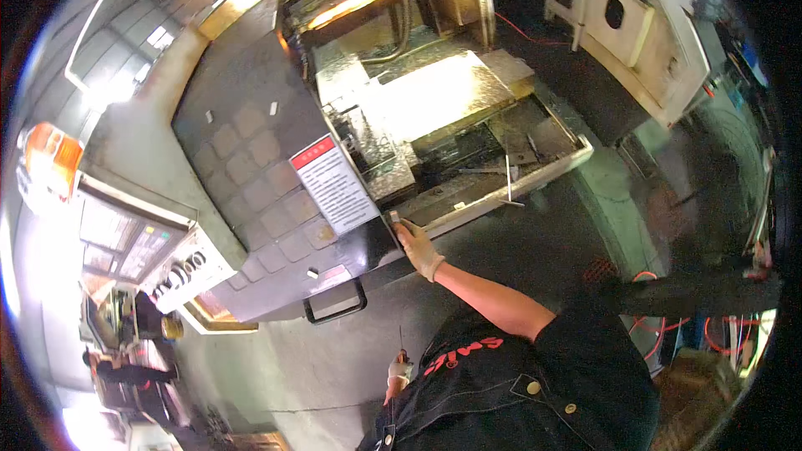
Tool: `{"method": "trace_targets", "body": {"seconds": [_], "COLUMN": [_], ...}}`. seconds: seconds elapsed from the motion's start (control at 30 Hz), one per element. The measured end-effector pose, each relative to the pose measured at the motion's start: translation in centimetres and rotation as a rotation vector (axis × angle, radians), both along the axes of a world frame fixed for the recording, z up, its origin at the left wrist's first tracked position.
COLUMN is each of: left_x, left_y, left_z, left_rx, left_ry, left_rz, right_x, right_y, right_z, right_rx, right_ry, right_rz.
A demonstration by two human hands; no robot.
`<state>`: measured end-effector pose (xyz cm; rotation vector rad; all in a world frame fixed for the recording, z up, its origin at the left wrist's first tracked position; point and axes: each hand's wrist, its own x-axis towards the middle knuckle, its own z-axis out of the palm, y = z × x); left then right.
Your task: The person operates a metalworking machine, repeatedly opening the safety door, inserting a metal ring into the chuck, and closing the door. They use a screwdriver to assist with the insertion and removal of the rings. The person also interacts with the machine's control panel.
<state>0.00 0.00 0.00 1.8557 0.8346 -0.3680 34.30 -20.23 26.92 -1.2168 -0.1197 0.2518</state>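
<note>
My right hand (418, 249), in a pale glove, reaches out to the edge of a dark sliding machine door (251, 200). Its fingers are closed round that edge, beside a white placard with a red band (334, 185). Lower down and close to my body, my left hand (398, 374), also gloved, is closed on a thin-shafted tool with an orange-brown handle (403, 357), which looks like a screwdriver. The shaft points upward. A black pull handle (336, 301) sits on the door's lower part, apart from both hands.
Inside the machine, a metal worktable (443, 96) shines under a lamp. A T-shaped rod (510, 175) leans at the front rim (501, 207). The control panel (125, 238) stands left. A person in dark clothes (134, 374) is at lower left; pale machine housing (622, 21) stands right.
</note>
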Motion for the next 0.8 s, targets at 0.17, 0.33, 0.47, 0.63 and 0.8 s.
{"method": "trace_targets", "body": {"seconds": [0.17,0.33,0.47,0.63,0.8], "left_x": [3.2,2.2,2.6,2.8,1.6], "left_y": [-1.6,-1.7,-2.7,-4.1,-3.9], "left_z": [0.7,-0.4,-0.4,1.0,1.1], "left_rx": [0.249,-0.249,-0.148,0.252,0.213], "left_ry": [0.197,0.018,-0.011,0.246,0.276], "left_rz": [-0.122,0.260,0.217,-0.092,-0.081], "right_x": [1.0,0.0,1.0,1.0,0.8], "right_y": [-0.2,0.6,2.2,1.9,2.0], "right_z": [0.3,2.0,-1.1,-1.1,-1.0], "right_rx": [0.000,-0.064,-0.076,-0.086,-0.144], "right_ry": [-0.081,-0.092,-0.127,-0.110,-0.040], "right_rz": [-0.032,-0.086,-0.170,-0.167,-0.070]}}
